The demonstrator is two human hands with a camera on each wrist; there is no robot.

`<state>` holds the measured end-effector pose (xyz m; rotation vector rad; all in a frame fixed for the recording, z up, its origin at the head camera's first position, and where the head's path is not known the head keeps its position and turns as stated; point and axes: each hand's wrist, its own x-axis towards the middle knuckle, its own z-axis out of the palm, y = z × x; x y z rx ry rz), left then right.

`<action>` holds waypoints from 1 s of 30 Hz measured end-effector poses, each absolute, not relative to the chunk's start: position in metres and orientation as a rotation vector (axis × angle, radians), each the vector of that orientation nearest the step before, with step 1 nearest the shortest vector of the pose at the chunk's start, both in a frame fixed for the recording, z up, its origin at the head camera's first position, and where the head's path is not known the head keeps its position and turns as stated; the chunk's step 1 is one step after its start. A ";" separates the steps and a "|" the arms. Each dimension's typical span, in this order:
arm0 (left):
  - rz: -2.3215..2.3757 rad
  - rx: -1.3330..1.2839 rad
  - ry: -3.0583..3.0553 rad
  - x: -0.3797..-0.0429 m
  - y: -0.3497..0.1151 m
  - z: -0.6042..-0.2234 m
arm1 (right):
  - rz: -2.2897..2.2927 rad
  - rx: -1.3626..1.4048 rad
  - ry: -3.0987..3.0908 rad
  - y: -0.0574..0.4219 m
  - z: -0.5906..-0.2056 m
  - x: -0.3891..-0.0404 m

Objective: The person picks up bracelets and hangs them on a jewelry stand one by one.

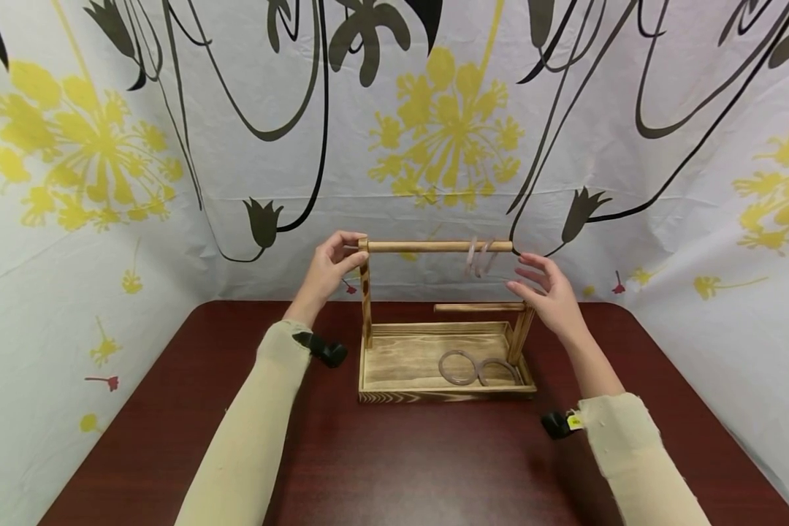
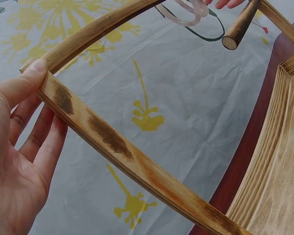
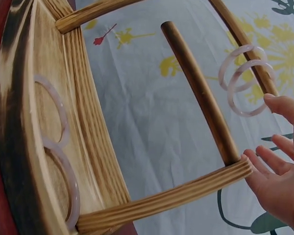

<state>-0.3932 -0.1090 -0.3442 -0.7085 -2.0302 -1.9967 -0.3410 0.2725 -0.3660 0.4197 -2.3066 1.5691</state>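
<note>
A wooden bangle stand has a long upper rod [image 1: 421,247], a shorter lower rod [image 1: 476,307] and a tray base [image 1: 414,395]. My left hand [image 1: 329,267] pinches the top of its left post [image 2: 108,134], thumb in front and fingers behind. Two pale pinkish bangles [image 3: 250,88] hang on the upper rod near its free end. Beside that end is my right hand [image 1: 552,296], fingers spread, nothing held. In the right wrist view, its thumb [image 3: 284,107] overlaps the rod tip; whether they touch I cannot tell. Two more bangles [image 1: 458,383] lie in the tray's right part.
The stand rests on a dark red-brown table [image 1: 408,460]. Behind it hangs a white cloth [image 1: 342,161] with yellow, grey and black plant prints. A short right post [image 1: 521,334] carries the lower rod. Each wrist wears a small black camera [image 1: 329,353].
</note>
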 end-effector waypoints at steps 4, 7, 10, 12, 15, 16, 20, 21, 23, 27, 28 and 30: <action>-1.999 -0.704 -2.026 -0.393 -0.109 -0.344 | 1.579 0.426 -2.317 0.277 -0.371 -0.339; -2.004 -0.701 -2.024 -0.394 -0.109 -0.344 | 1.568 0.431 -2.328 0.280 -0.376 -0.337; -2.006 -0.699 -2.023 -0.394 -0.108 -0.344 | 1.543 0.439 -2.337 0.283 -0.381 -0.335; -2.005 -0.699 -2.024 -0.394 -0.108 -0.344 | 1.519 0.452 -2.339 0.286 -0.384 -0.334; -1.998 -0.700 -2.027 -0.395 -0.109 -0.345 | 1.506 0.471 -2.337 0.289 -0.389 -0.334; -1.993 -0.699 -2.031 -0.395 -0.109 -0.345 | 1.512 0.479 -2.332 0.290 -0.390 -0.333; -1.991 -0.699 -2.034 -0.395 -0.109 -0.346 | 1.547 0.494 -2.310 0.293 -0.395 -0.332; -1.988 -0.699 -2.036 -0.395 -0.109 -0.346 | 1.558 0.497 -2.302 0.294 -0.396 -0.332; -1.992 -0.698 -2.033 -0.395 -0.109 -0.346 | 1.559 0.496 -2.302 0.295 -0.398 -0.332; -1.990 -0.699 -2.037 -0.396 -0.109 -0.346 | 1.528 0.499 -2.323 0.299 -0.403 -0.330; -1.992 -0.699 -2.036 -0.396 -0.109 -0.346 | 1.519 0.501 -2.330 0.300 -0.404 -0.329; -1.992 -0.701 -2.035 -0.395 -0.110 -0.346 | 1.504 0.505 -2.343 0.302 -0.407 -0.328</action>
